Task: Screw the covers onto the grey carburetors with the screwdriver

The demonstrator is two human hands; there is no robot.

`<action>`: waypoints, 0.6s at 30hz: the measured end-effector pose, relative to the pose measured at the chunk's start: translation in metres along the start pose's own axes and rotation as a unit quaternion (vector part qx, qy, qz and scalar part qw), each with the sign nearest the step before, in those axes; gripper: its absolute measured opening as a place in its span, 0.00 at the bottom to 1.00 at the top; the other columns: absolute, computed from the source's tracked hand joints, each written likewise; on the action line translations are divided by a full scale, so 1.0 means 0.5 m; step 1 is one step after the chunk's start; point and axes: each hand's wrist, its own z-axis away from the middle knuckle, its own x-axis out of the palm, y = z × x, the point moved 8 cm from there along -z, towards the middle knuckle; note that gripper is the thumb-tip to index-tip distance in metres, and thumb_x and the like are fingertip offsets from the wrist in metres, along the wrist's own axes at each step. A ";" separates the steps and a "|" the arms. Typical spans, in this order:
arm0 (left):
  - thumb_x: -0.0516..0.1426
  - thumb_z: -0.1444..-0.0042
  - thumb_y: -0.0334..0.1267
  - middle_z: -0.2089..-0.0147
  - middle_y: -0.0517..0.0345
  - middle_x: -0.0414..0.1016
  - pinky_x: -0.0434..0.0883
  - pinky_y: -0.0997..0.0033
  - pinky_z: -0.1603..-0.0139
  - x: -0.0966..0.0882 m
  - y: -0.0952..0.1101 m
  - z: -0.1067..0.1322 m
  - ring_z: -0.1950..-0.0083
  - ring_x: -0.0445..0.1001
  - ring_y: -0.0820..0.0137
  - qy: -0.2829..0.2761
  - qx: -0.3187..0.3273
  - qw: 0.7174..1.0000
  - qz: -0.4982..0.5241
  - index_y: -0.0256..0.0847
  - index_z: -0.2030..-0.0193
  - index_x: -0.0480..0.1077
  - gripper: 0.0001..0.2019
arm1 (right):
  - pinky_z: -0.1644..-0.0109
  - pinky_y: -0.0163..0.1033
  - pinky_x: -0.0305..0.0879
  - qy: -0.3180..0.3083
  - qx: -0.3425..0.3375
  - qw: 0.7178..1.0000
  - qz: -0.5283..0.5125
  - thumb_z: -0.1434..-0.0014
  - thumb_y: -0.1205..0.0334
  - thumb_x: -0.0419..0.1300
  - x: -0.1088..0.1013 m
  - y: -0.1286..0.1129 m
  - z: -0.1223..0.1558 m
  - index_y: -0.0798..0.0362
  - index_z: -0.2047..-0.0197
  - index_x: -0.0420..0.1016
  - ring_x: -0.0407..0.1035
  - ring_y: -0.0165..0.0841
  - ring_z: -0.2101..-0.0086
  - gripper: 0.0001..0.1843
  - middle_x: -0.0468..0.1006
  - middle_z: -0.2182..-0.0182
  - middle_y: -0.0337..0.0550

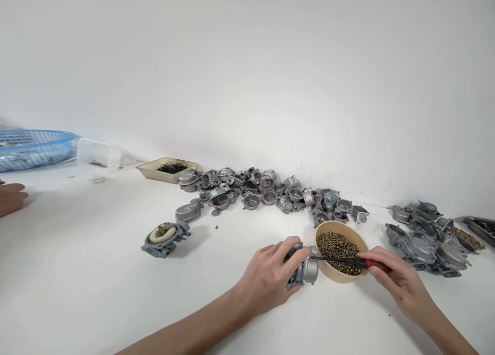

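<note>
My left hand (pixel 273 272) is wrapped round a grey metal carburetor (pixel 309 272), which lies on its side with its float bowl facing right. Between the fingers and thumb of my right hand (pixel 402 280) is the red handle of a screwdriver (pixel 356 263). Its dark shaft points left, and the tip meets the edge of the bowl by my left fingers; a screw there is too small to make out. Beneath the screwdriver stands a round tan tub (pixel 344 279) full of small brass-coloured screws (pixel 335 247).
An open carburetor with a pale float ring (pixel 162 236) sits to the left. Grey bowls and bodies (pixel 251 200) are heaped along the wall, more carburetors (pixel 419 247) at right. A tan tray (pixel 154 173), a blue basket (pixel 42 162) and another person's hand (pixel 11 198) are further left.
</note>
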 end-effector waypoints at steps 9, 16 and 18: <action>0.62 0.51 0.30 0.49 0.51 0.78 0.74 0.67 0.75 -0.015 0.015 -0.009 0.67 0.79 0.64 0.009 0.047 0.997 -0.057 0.42 0.47 0.66 0.23 | 0.69 0.37 0.70 -0.013 0.066 0.998 -0.008 0.33 0.37 0.63 0.002 0.019 0.002 0.44 0.56 0.88 0.71 0.38 0.70 0.21 0.82 0.68 0.46; 0.66 0.49 0.42 0.50 0.55 0.78 0.74 0.67 0.69 -0.009 -0.032 -0.007 0.69 0.77 0.67 0.017 -0.088 0.996 0.029 0.45 0.46 0.66 0.25 | 0.70 0.40 0.70 0.055 0.014 0.998 0.041 0.32 0.38 0.62 -0.030 0.016 -0.008 0.45 0.53 0.87 0.72 0.39 0.71 0.22 0.83 0.66 0.47; 0.67 0.50 0.43 0.52 0.58 0.77 0.73 0.69 0.71 -0.002 -0.048 -0.005 0.71 0.76 0.69 0.010 -0.134 0.988 0.072 0.46 0.47 0.65 0.25 | 0.70 0.41 0.70 0.094 -0.007 0.992 0.088 0.31 0.39 0.62 -0.040 0.017 -0.009 0.45 0.52 0.87 0.73 0.40 0.68 0.21 0.84 0.61 0.48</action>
